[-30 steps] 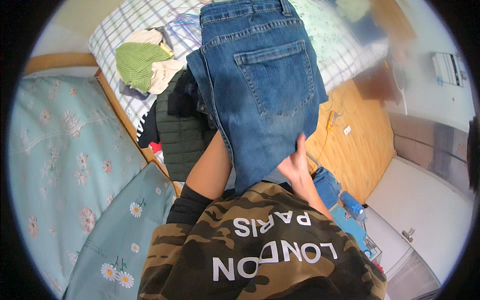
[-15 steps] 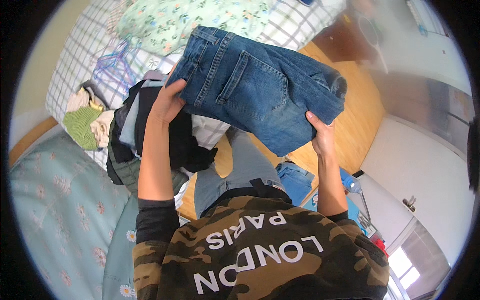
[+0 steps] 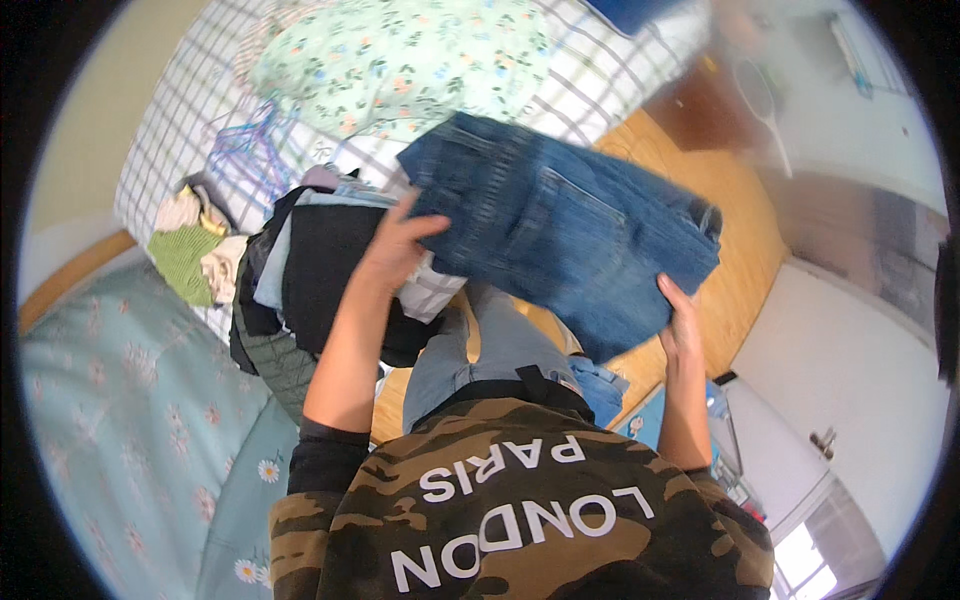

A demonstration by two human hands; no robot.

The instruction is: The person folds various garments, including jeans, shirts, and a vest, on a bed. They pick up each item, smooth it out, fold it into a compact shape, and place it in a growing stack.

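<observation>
A folded pair of dark blue jeans (image 3: 570, 230) hangs in the air in front of me, tilted down to the right, a back pocket facing up. At the waistband end my left hand (image 3: 395, 245) grips it, thumb on top and the other fingers hidden beneath. My right hand (image 3: 682, 318) pinches the lower right edge, thumb on top. Left of the jeans, a heap of dark clothes (image 3: 335, 265) lies at the bed's edge. Below the jeans, partly covered by them, are some lighter blue jeans (image 3: 600, 385).
A checked sheet (image 3: 165, 130) covers the bed, with a green floral cloth (image 3: 400, 65), purple-blue hangers (image 3: 250, 150) and a green knit garment (image 3: 185, 265) on it. Teal floral fabric (image 3: 130, 430) spreads at the left. Wooden floor (image 3: 745, 225) and a white door (image 3: 830, 360) are at the right.
Both hands have carried the dark blue jeans lower and to the right, nearer my body. The view has shifted slightly. Both grips stay on the jeans.
</observation>
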